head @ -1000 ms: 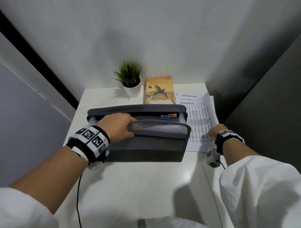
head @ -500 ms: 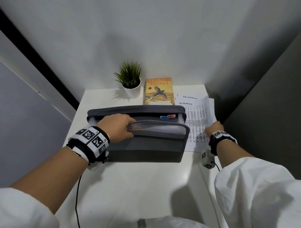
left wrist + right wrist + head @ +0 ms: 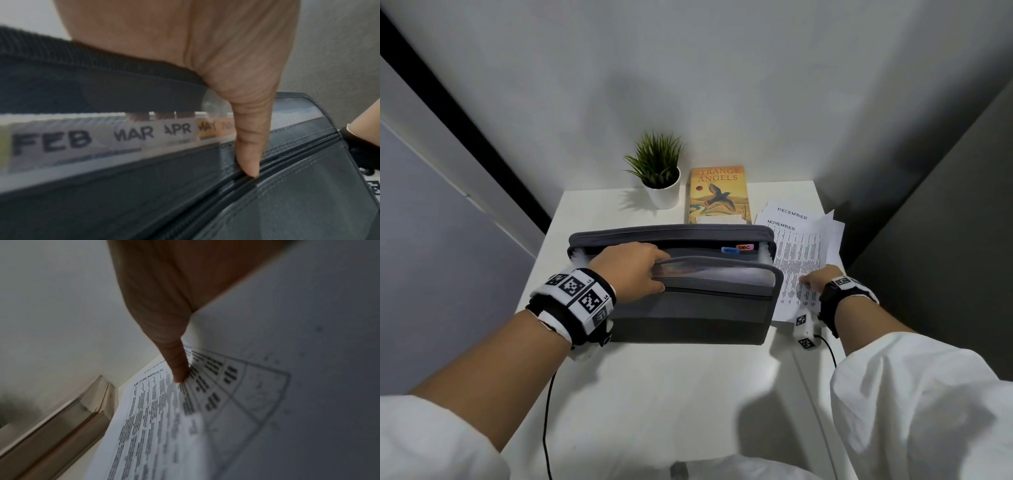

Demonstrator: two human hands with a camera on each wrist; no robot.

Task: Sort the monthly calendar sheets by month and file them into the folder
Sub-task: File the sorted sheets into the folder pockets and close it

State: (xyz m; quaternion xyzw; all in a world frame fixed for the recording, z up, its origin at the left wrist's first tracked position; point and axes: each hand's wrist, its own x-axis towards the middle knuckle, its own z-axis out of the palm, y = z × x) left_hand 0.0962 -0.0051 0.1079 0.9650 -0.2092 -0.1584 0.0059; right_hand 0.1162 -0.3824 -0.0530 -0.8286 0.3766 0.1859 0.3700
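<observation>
- Big picture on progress: the grey folder (image 3: 674, 301) stands open in the middle of the table (image 3: 654, 394), and I judge the filing to be well along, since only a thin pile of sheets (image 3: 799, 263) is left outside it.
- That pile lies at the table's right edge, just beside the folder's right end; NOVEMBER heads the top sheet and a DECEMBER heading peeks out behind it, toward the far right corner.
- My read: those late months are what remains, and the NOV tab (image 3: 730, 250) and DEC tab (image 3: 744, 247) stand ready at the folder's right end.
- Whether the earlier pockets are truly filled, I cannot tell; the left wrist view shows only tabs FEB, MAR, APR and MAY behind the clear front.
- Left hand (image 3: 635, 272) grips the folder's front wall, fingers curled over the rim and inside, thumb pressed on the outside seam, holding the mouth open.
- Right hand (image 3: 822, 279) is on the pile's near end, thumb (image 3: 179, 368) pressed on top of the November sheet and paper curling up against the palm; the other fingers are hidden, so it looks like a pinch to lift.
- Now the room: a small white table pushed into a corner, pale wall behind, dark panel along the right.
- At the far edge sit a potted plant (image 3: 659, 171) and a yellow book (image 3: 717, 195), side by side, behind the folder.
</observation>
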